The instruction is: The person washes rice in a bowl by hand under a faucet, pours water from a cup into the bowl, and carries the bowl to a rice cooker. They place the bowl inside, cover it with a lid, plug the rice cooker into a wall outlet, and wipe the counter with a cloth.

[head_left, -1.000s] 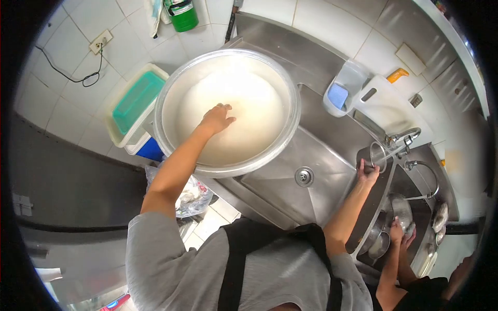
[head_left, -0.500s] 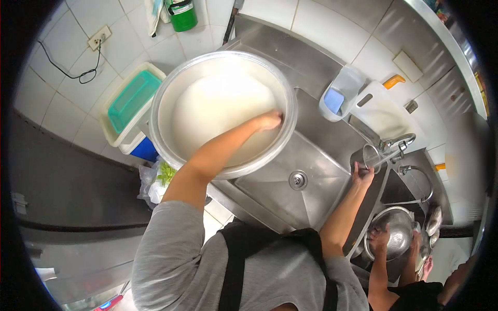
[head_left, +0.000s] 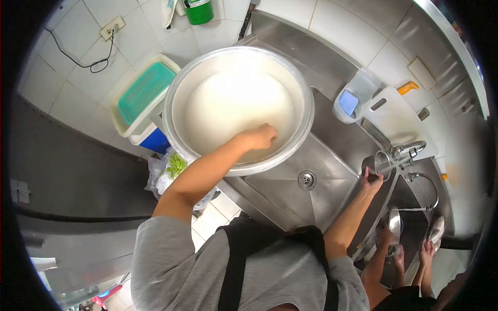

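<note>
A large round metal pot full of cloudy whitish liquid stands over the left part of the steel sink. My left hand is inside the pot near its front right, fingers curled closed; whether they hold anything is hidden. On the right, my right hand grips a clear container by its base, tilted under a faucet. The sink basin with its drain lies between my two hands.
A clear bin with a blue sponge and a white cutting board stand behind the sink. Co-workers' hands hold metalware at the right sink. Left of the pot are a teal-lidded tub and leafy greens by plastic bags.
My left hand has moved from the pot's right inner wall toward its front. The co-worker's metal bowl has been turned on edge. The whole view has shifted slightly.
</note>
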### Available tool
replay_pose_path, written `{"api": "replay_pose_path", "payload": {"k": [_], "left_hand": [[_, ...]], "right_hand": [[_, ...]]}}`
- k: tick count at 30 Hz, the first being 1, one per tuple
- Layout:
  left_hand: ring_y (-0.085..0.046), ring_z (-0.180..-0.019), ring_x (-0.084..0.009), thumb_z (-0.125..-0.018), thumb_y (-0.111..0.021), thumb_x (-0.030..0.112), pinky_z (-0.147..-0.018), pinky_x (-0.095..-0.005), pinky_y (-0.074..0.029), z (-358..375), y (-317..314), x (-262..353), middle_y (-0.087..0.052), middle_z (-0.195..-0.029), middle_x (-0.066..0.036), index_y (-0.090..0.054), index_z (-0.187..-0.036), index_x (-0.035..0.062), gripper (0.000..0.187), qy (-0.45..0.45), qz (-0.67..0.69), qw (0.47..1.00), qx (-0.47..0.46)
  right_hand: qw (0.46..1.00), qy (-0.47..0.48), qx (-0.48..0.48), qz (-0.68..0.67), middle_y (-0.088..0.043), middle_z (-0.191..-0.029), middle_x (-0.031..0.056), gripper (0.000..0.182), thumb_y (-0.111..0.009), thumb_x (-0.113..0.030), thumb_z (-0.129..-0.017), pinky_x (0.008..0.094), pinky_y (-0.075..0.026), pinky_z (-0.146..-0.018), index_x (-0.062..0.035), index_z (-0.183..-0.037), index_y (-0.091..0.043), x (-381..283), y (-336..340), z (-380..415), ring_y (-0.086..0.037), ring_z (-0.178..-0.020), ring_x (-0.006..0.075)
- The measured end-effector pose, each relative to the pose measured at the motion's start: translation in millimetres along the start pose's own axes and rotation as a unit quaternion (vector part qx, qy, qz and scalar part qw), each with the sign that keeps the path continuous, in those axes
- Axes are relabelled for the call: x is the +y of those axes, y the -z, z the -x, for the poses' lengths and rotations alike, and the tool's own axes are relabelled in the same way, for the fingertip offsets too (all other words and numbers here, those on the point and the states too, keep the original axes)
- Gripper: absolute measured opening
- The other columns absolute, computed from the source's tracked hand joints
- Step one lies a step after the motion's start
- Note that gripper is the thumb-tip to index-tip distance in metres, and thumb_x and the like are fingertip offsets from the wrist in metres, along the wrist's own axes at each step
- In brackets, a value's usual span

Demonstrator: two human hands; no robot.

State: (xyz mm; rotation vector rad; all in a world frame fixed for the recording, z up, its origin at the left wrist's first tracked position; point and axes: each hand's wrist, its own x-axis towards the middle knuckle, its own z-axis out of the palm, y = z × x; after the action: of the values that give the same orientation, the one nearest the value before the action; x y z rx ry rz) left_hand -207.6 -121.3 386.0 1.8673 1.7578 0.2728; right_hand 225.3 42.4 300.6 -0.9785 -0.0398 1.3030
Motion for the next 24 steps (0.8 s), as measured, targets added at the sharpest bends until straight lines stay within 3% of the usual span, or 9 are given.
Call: {"api": "replay_pose_path", "payload": {"k": [2, 7, 9, 13, 17, 19, 20, 22, 24], "left_hand": [[-0.056, -0.081, -0.0302, -0.07, -0.05, 0.01, -0.068, -0.0385, -0.043, -5.1, 1.6, 1.0, -0.058, -0.08, -0.019, -0.06, -0.087, 0.0013, 0.021, -0.008, 0.028, 1.0, 0.003], [-0.055, -0.079, -0.0324, -0.067, -0.05, 0.007, -0.066, -0.0394, -0.043, -3.4, -7.3, 3.3, -0.058, -0.084, -0.019, -0.06, -0.08, 0.0007, 0.017, 0.035, -0.06, 0.984, -0.165], [-0.055, -0.079, -0.0324, -0.068, -0.05, 0.007, -0.066, -0.0397, -0.042, 0.7, -4.6, 8.0, -0.058, -0.085, -0.019, -0.061, -0.08, 0.0009, 0.017, 0.035, -0.068, 0.984, -0.159], [-0.056, -0.08, -0.0321, -0.069, -0.051, 0.009, -0.068, -0.0399, -0.043, -7.8, -7.3, 6.3, -0.059, -0.084, -0.019, -0.062, -0.081, 0.0023, 0.018, 0.037, -0.07, 0.991, -0.106], [-0.054, -0.088, -0.0324, -0.071, -0.053, 0.013, -0.073, -0.0393, -0.042, -8.0, -9.7, 8.1, -0.057, -0.094, -0.019, -0.062, -0.081, 0.0016, 0.018, 0.047, -0.096, 0.984, -0.145], [-0.039, -0.111, -0.0354, -0.076, -0.052, 0.023, -0.086, -0.0447, -0.036, -11.7, -3.7, 7.6, -0.038, -0.124, -0.019, -0.052, -0.108, 0.005, 0.037, 0.066, -0.091, 0.993, -0.021], [-0.039, -0.111, -0.0354, -0.076, -0.052, 0.023, -0.086, -0.0447, -0.036, -7.2, -1.7, 13.2, -0.038, -0.124, -0.019, -0.052, -0.108, 0.005, 0.037, 0.066, -0.092, 0.993, -0.022], [-0.011, -0.125, -0.0368, -0.08, -0.048, 0.034, -0.095, -0.0548, -0.021, 3.0, 0.6, 30.1, -0.005, -0.138, -0.016, -0.023, -0.131, 0.0099, 0.061, 0.204, -0.105, 0.972, -0.053], [-0.005, -0.126, -0.0355, -0.08, -0.046, 0.036, -0.095, -0.0576, -0.016, 0.9, 2.4, 30.9, 0.002, -0.138, -0.014, -0.013, -0.132, 0.0116, 0.066, 0.209, -0.081, 0.974, -0.004]], "right_hand": [[1.0, 0.013, 0.005, -0.01, -0.052, -0.09, 0.0183, 0.028, -0.048, -0.014, -0.068, 0.0464, -0.049, -0.074, 0.0049, -0.089, -0.05, 2.4, -2.0, -0.3, -0.051, -0.082, 0.0361], [0.999, -0.01, -0.038, 0.007, -0.051, -0.089, 0.0173, 0.027, -0.048, -0.013, -0.067, 0.047, -0.049, -0.074, 0.0034, -0.088, -0.05, -0.9, 7.7, -7.0, -0.051, -0.081, 0.0348], [1.0, -0.012, 0.01, 0.018, -0.051, -0.087, 0.0162, 0.021, -0.049, -0.013, -0.068, 0.0473, -0.049, -0.074, 0.0022, -0.083, -0.049, 3.2, 8.2, -7.9, -0.051, -0.081, 0.0343], [0.999, -0.017, -0.015, 0.029, -0.052, -0.083, 0.0159, 0.018, -0.048, -0.013, -0.07, 0.0482, -0.047, -0.077, 0.0022, -0.078, -0.048, 2.3, 15.3, -9.3, -0.051, -0.082, 0.0346], [1.0, 0.001, -0.012, 0.007, -0.052, -0.083, 0.016, 0.018, -0.048, -0.014, -0.07, 0.0484, -0.046, -0.078, 0.0024, -0.079, -0.048, 3.3, 11.6, -1.7, -0.051, -0.084, 0.0342], [1.0, 0.002, 0.012, 0.014, -0.053, -0.085, 0.0154, 0.019, -0.048, -0.015, -0.07, 0.0493, -0.046, -0.078, 0.0023, -0.079, -0.048, 2.9, 13.9, -3.0, -0.051, -0.085, 0.0334], [1.0, 0.001, 0.012, 0.014, -0.053, -0.085, 0.0154, 0.019, -0.048, -0.015, -0.07, 0.0493, -0.046, -0.078, 0.0023, -0.079, -0.048, 2.9, 17.5, -7.0, -0.051, -0.085, 0.0334], [0.999, -0.016, -0.044, 0.017, -0.053, -0.085, 0.015, 0.017, -0.048, -0.015, -0.071, 0.0499, -0.045, -0.079, 0.0011, -0.076, -0.048, 1.0, 27.9, -19.5, -0.051, -0.085, 0.0328], [0.999, -0.008, -0.031, 0.007, -0.054, -0.085, 0.0147, 0.016, -0.048, -0.015, -0.07, 0.0498, -0.046, -0.079, 0.0004, -0.075, -0.048, 0.9, 27.6, -17.0, -0.052, -0.083, 0.0326]]}}
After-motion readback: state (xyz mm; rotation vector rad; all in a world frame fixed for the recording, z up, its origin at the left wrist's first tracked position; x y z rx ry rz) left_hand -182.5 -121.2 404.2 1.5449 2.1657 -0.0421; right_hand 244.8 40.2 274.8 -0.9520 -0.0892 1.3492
